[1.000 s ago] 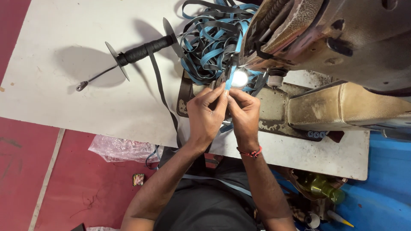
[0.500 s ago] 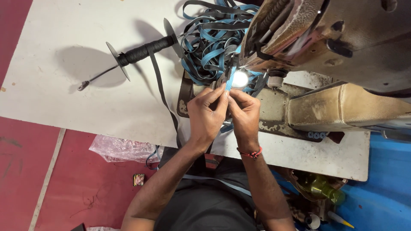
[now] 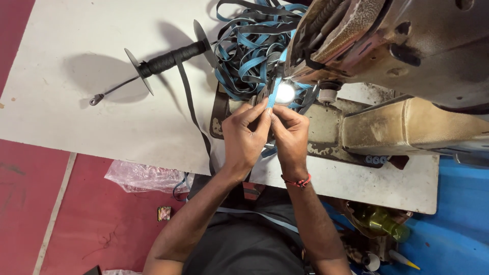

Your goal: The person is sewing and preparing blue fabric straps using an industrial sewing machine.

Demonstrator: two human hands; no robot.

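Observation:
My left hand [image 3: 244, 135] and my right hand [image 3: 289, 136] meet at the needle area of an old sewing machine [image 3: 407, 51]. Both pinch a narrow blue strap [image 3: 272, 97] that runs up under the machine's head, beside a small bright lamp [image 3: 285, 92]. A tangled pile of blue and dark straps [image 3: 249, 46] lies behind the needle on the white table [image 3: 76, 91]. A red thread band [image 3: 298, 181] circles my right wrist.
A black spool on a rod with two discs [image 3: 165, 60] lies on the table, a dark strap [image 3: 191, 109] trailing from it over the table's front edge. A clear plastic bag [image 3: 137, 175] lies on the red floor. A yellow-green bottle [image 3: 384, 223] sits under the table.
Both hands stay pinched on the blue strap at the needle; only slight finger shifts show. Nothing else has moved.

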